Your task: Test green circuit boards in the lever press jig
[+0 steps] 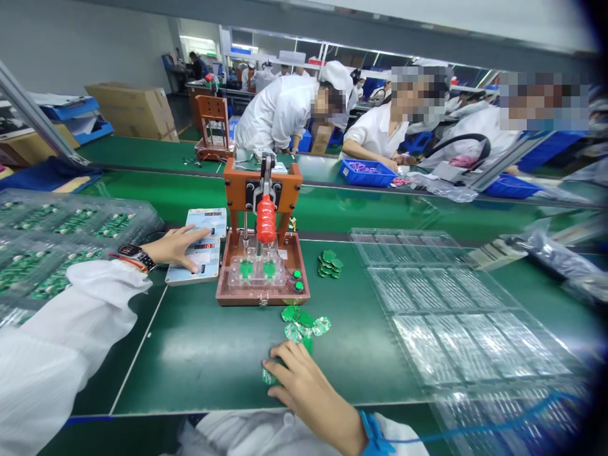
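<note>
My left hand (177,247) lies with fingers spread over two light-blue boxes with red digit displays, the rear box (213,218) and the front box (202,269). Its thumb and fingertips touch their faces. My right hand (304,389) is near the front edge, fingers and thumb closed on a small green circuit board (268,377). Just beyond it, several loose green boards (304,320) lie scattered. A press-type test fixture (287,196) with a red handle (265,218) stands in the middle; two green boards (246,270) sit in its clear holder. Two green buttons (297,280) are at its right.
A small stack of green boards (329,263) lies right of the fixture. Clear compartment trays (427,288) cover the right side, and trays filled with boards (71,221) are at left. A blue cord (503,418) runs from my right wrist. Co-workers in white sit across the bench.
</note>
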The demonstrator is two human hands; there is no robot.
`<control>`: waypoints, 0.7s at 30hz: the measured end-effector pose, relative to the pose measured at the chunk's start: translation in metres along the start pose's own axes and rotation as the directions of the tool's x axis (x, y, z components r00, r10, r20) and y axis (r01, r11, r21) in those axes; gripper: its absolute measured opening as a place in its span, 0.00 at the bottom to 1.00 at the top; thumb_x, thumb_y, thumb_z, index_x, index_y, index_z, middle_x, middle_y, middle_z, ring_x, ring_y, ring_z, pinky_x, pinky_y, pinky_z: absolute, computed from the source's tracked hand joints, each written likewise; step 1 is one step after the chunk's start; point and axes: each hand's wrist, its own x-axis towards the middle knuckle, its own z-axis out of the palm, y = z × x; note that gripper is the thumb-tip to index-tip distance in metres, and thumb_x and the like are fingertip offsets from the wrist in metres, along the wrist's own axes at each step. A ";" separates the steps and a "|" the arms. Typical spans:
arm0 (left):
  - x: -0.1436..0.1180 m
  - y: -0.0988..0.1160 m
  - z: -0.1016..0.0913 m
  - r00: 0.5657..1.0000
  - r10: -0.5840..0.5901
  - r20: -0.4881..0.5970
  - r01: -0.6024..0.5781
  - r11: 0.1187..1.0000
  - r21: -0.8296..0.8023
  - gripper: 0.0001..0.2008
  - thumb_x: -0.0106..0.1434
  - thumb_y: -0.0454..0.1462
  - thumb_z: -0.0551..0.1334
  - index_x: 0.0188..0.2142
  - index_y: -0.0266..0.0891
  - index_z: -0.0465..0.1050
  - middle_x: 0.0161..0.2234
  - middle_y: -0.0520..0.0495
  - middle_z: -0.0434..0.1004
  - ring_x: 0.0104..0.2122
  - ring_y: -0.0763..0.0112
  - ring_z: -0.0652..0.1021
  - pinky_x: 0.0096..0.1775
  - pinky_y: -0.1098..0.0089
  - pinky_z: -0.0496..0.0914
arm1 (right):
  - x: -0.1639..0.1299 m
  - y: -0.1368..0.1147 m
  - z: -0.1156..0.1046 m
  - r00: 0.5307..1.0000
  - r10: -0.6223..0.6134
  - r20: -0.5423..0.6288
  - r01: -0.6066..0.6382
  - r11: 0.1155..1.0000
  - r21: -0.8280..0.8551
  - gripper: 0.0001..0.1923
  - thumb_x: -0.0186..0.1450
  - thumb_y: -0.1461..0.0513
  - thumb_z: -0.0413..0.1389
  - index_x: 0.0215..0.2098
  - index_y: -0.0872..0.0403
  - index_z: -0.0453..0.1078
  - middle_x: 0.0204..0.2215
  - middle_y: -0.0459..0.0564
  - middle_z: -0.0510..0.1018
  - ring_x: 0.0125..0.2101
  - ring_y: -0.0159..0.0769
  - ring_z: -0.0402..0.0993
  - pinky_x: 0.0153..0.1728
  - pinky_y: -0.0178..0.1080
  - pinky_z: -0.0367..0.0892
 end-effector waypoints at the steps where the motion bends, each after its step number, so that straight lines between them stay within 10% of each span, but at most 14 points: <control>1: 0.000 0.000 0.002 1.000 0.000 -0.001 0.000 1.000 -0.004 0.56 0.46 0.60 0.62 0.67 0.42 0.39 0.66 0.36 0.44 0.65 0.41 0.45 0.58 0.49 0.47 | 0.001 -0.003 0.001 1.000 -0.005 -0.001 0.005 1.000 -0.026 0.17 0.60 0.64 0.60 0.47 0.53 0.66 0.40 0.50 0.71 0.41 0.40 0.68 0.43 0.43 0.69; 13: -0.001 -0.003 0.018 0.984 -0.001 -0.176 -0.040 0.973 -0.229 0.57 0.46 0.62 0.62 0.67 0.41 0.42 0.66 0.38 0.48 0.64 0.44 0.50 0.60 0.52 0.50 | 0.017 0.013 0.050 0.955 -0.024 -0.295 -0.068 0.952 -0.299 0.20 0.65 0.73 0.42 0.53 0.60 0.65 0.35 0.54 0.73 0.38 0.40 0.68 0.41 0.42 0.68; 17: 0.016 -0.005 0.020 0.900 -0.132 -0.415 -0.007 0.948 -0.318 0.48 0.54 0.65 0.51 0.64 0.36 0.52 0.63 0.39 0.55 0.62 0.52 0.58 0.60 0.60 0.53 | 0.023 0.023 0.052 0.932 -0.007 -0.363 -0.105 0.952 -0.288 0.23 0.62 0.74 0.43 0.53 0.56 0.65 0.42 0.54 0.73 0.42 0.40 0.67 0.45 0.44 0.66; 21: 0.051 -0.009 0.007 0.883 -0.193 -0.429 0.067 0.954 -0.291 0.33 0.64 0.57 0.48 0.60 0.39 0.59 0.61 0.42 0.60 0.61 0.56 0.60 0.60 0.58 0.53 | 0.029 0.029 0.050 0.852 -0.057 -0.521 -0.134 0.937 -0.321 0.22 0.58 0.75 0.43 0.46 0.55 0.69 0.44 0.55 0.73 0.45 0.45 0.66 0.43 0.46 0.63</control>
